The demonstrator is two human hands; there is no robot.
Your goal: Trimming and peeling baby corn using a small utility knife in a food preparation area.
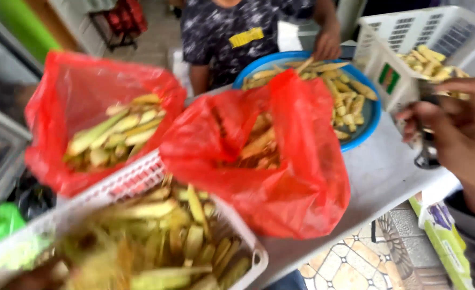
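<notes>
Fingers (417,115) of the right hand (457,134) curled shut around a small metal tool (425,153), likely a knife or peeler, blurred; hand sits at 3 o'clock in the view, just beside a white slotted basket (409,32) at 1 o'clock that holds pale cut stalk pieces (428,59). Left hand not clearly seen; a dark blur at 7 o'clock under the near white basket (141,180) may be it, grip cannot be told. That near basket is heaped with yellow-green stalk strips (184,236) and looks tilted. Two red plastic bags, one at 10 o'clock (60,86) and one at centre (296,177), both open and part filled with the same strips. Blue round tray (374,110) at 12 to 1 o'clock, more pieces spread on it. Another person across the table, one hand (327,45) at the tray's far rim. Judgement: sorting or bagging of trimmed stalks is under way, tool parked in the grip. Any next move calls for steadying the tilted basket and keeping the tool clear of the thin bag plastic.
</notes>
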